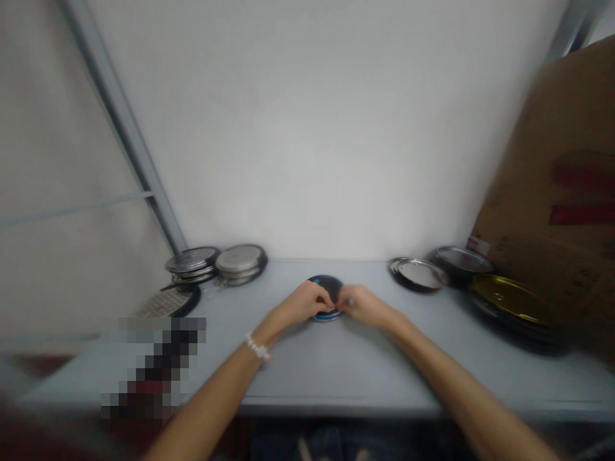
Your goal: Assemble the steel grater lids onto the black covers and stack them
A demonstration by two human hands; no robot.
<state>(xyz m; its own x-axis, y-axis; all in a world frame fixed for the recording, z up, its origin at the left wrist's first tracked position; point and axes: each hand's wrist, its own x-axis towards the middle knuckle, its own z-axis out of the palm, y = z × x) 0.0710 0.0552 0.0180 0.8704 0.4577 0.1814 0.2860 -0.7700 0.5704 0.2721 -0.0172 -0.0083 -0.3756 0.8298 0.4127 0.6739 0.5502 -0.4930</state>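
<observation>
A dark round disc with a blue rim (327, 285) lies on the pale grey table (336, 365), near its middle. My left hand (307, 302) and my right hand (362, 305) meet at the disc's near edge. Both have their fingers curled and pinched against that edge. A white bead bracelet sits on my left wrist. The picture is blurred, so the exact grip is unclear.
Stacks of round metal discs (216, 262) stand at the back left, with a dark mesh disc (169, 301) in front. More shiny discs (423, 273) and a yellowish one (512, 299) lie at the right, beside a large cardboard box (562, 198). A white wall rises behind.
</observation>
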